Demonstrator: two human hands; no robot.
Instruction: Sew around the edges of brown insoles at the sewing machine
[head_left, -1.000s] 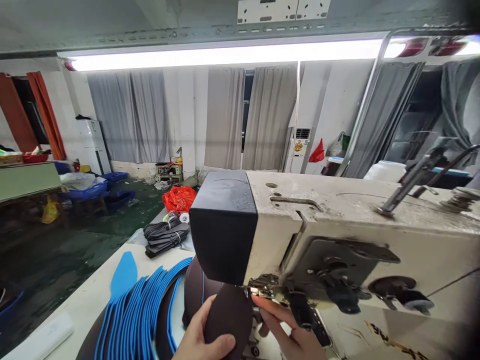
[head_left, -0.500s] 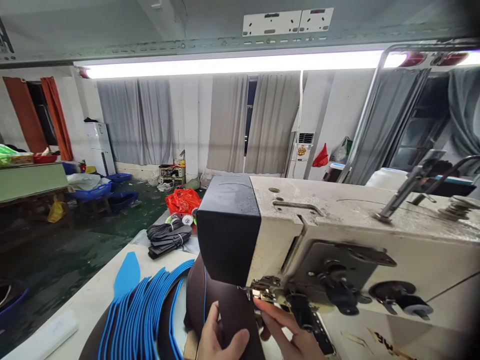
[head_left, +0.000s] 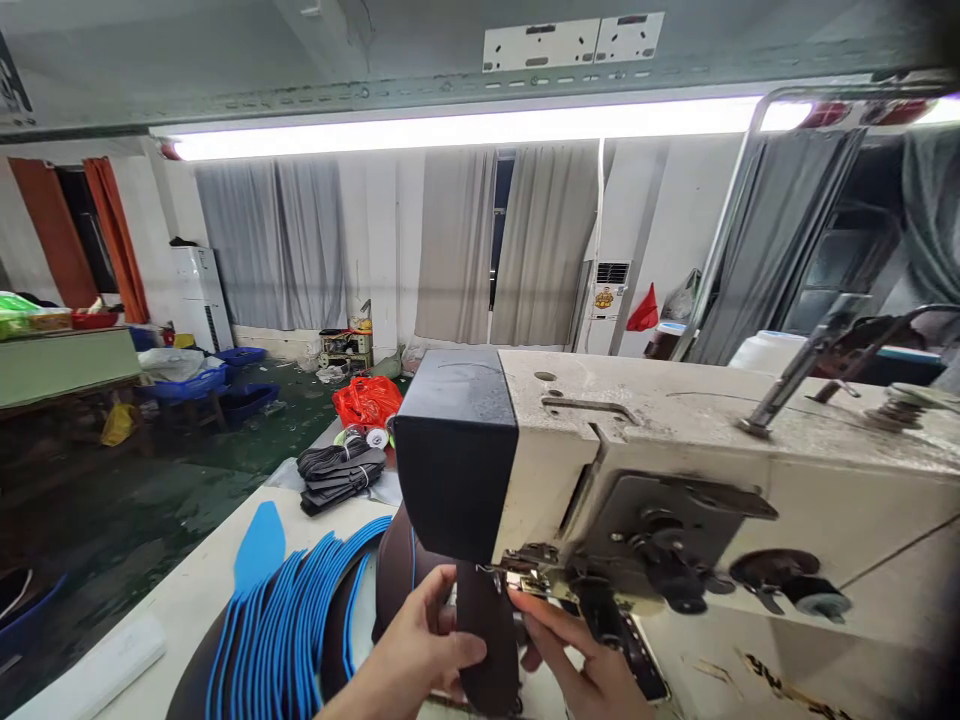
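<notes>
Under the black-fronted head of a white sewing machine [head_left: 555,480] hangs a dark brown fabric piece [head_left: 486,640]. My left hand [head_left: 424,640] grips its left edge, thumb on the near face, fingers behind. Beside the presser foot [head_left: 527,580], my right hand [head_left: 574,650] has its index fingertip close to the foot and touches the piece's right edge; its other fingers are partly hidden. To the left, a stack of dark pieces with blue edges [head_left: 277,620] fans out on the table, and another dark piece [head_left: 396,570] lies behind my left hand.
A bundle of black strips [head_left: 341,475] and a red plastic bag [head_left: 367,400] sit beyond the stack. A white bar-shaped object [head_left: 112,665] lies at the table's left edge [head_left: 202,560]. A metal rod [head_left: 795,375] rises from the machine top.
My left hand has moved up and now shows more of the wrist. The held piece looks narrower and more upright. My right hand stays by the presser foot.
</notes>
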